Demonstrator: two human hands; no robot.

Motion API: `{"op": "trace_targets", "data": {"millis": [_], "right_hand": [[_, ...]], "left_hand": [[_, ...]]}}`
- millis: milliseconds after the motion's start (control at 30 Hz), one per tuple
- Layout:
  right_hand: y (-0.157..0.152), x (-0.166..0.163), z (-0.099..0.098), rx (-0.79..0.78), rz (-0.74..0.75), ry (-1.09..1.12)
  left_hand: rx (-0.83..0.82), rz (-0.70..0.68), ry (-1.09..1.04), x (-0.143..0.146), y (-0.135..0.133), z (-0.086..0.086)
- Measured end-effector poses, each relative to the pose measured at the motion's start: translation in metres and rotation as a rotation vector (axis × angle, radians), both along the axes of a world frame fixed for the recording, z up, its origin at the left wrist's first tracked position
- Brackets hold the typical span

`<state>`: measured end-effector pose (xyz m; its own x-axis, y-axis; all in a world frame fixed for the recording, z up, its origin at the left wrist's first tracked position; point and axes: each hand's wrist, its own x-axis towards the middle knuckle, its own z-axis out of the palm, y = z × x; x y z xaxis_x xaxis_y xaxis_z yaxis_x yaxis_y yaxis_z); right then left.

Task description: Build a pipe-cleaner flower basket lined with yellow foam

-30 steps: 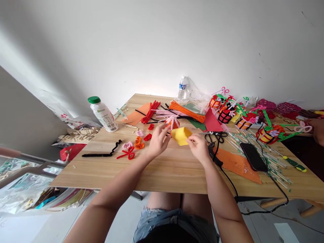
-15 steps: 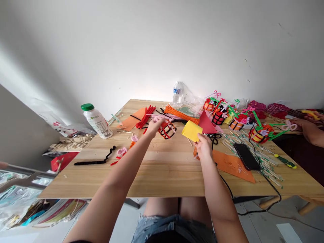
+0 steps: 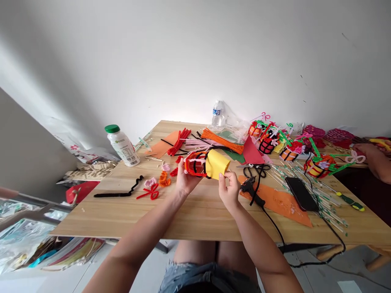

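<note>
My left hand [image 3: 185,180] holds a small basket frame [image 3: 195,164] of red, orange and black pipe cleaners, tilted on its side above the table. A rolled piece of yellow paper [image 3: 216,163] is gripped by my right hand [image 3: 229,188] and meets the frame's right end. How far the paper reaches inside the frame I cannot tell. Left of my hands lie a red pipe-cleaner bow [image 3: 150,192], an orange coil [image 3: 165,179] and a wavy black pipe cleaner [image 3: 117,194]. A glue gun [image 3: 251,189] rests on orange paper [image 3: 282,205] by my right hand.
Bundles of red [image 3: 180,142] and orange pipe cleaners [image 3: 224,139] lie behind my hands. Scissors [image 3: 259,167], a phone [image 3: 301,193], thin sticks [image 3: 332,211] and a screwdriver [image 3: 350,201] are rightward. Finished flower baskets [image 3: 290,152] stand behind them. A white bottle [image 3: 122,147] stands left. Another person's hand [image 3: 371,156] is far right.
My hands have come together. The yellow paper, now rolled, has moved left to the basket frame, which has turned on its side and come closer. The glue gun is more exposed.
</note>
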<state>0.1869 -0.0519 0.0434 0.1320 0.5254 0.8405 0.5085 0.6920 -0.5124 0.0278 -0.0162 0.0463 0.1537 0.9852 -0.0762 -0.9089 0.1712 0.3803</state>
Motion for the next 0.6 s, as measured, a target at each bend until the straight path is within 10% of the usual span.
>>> {"op": "trace_targets", "data": {"millis": [600], "right_hand": [[-0.005, 0.023, 0.029, -0.027, 0.334, -0.624]], "left_hand": [[0.078, 0.181, 0.223, -0.01, 0.004, -0.002]]}}
